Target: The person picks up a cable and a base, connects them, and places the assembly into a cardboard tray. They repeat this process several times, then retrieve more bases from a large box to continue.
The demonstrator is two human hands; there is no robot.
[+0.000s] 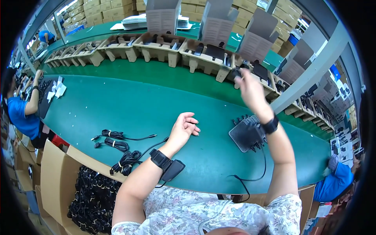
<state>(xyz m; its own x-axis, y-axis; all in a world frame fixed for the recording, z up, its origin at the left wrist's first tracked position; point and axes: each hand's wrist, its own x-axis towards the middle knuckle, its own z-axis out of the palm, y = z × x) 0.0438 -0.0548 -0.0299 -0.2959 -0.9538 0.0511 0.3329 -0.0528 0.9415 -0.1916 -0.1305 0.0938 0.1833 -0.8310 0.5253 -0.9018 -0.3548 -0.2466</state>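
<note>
My left hand (184,128) rests on the green table (117,105), fingers loosely curled and apart, holding nothing. My right hand (250,88) is raised and blurred over the cardboard tray (266,84) on the far belt, its fingers pinched on a small black power adapter (235,73). Below the right forearm lies a stack of black adapters (247,135) on the table. Three bundled black cables (117,147) lie left of my left wrist.
A row of cardboard trays (160,47) with black parts and upright leaflets runs along the far belt. An open box of black cables (94,196) stands at my lower left. Other workers sit at the far left (23,109) and lower right (337,180).
</note>
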